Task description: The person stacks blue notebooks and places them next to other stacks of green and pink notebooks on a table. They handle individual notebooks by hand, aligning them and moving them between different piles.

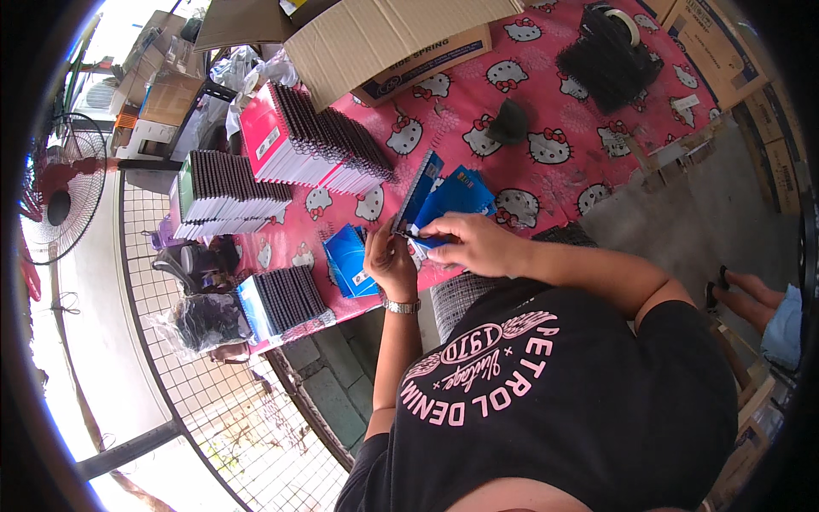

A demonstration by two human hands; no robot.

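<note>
Blue spiral notebook is above the near edge of the bench, dark coil edge angled up and away from the person, lower end right at the left hand. Right hand: grip closed, thumb and fingers pinched on a narrow blue piece just beside that lower end. Left hand: fingers curled in, little gap; contact hidden, can't tell if it has the notebook end, the piece or both. Metal-band watch on left wrist. Fanned blue covers sit just right of the notebook. More blue booklets lie overlapped on the bench, just left of the left hand. Further left, near the bench edge: stack of blue-covered spiral notebooks, coils up. Behind it, a green-covered stack, then a taller red-covered stack. Bench cover is pink, cartoon-cat print. Dark grey lump beyond the hands. Open cardboard box at the far side; black bundle with a tape roll at far right. Black wire-cage fan off to the left. Another person's legs show at right, by the floor.
</note>
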